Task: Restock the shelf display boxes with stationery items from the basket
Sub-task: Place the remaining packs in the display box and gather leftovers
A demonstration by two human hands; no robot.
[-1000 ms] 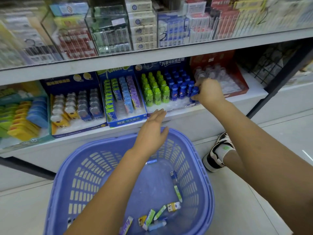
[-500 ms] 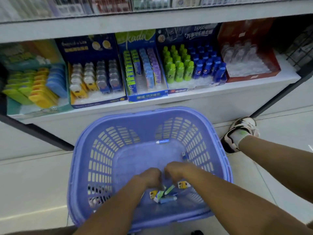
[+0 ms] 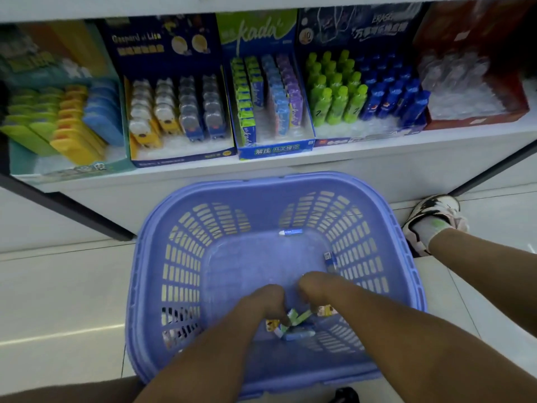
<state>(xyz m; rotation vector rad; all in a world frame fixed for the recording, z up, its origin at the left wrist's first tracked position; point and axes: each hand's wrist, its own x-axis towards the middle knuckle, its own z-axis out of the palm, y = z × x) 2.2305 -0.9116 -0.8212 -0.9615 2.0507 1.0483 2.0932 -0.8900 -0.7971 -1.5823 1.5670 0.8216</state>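
A blue plastic basket (image 3: 284, 181) stands on the floor in front of the low shelf. Both my hands reach down into its near end, over a small pile of eraser packets (image 3: 299, 333). My left hand (image 3: 266, 301) has its fingers curled down and pinches a green-and-white packet (image 3: 299, 317). My right hand (image 3: 315, 289) curls down beside it, with its fingertips hidden among the packets. A beige packet (image 3: 327, 310) lies just right of them. Two loose blue items lie further in, one at the far wall (image 3: 291, 232) and one by the right wall (image 3: 329, 257).
On the shelf stand display boxes: a teal one (image 3: 72, 170), a navy one (image 3: 180, 158), the blue "kada" box (image 3: 273, 149), a box of green and blue bottle-shaped items (image 3: 363, 132), and a red one (image 3: 476, 120). My shoe (image 3: 433, 216) rests right of the basket.
A second ago my right hand was at the bottle box on the shelf and my left above the basket. Both have dropped into the basket onto the packet pile.
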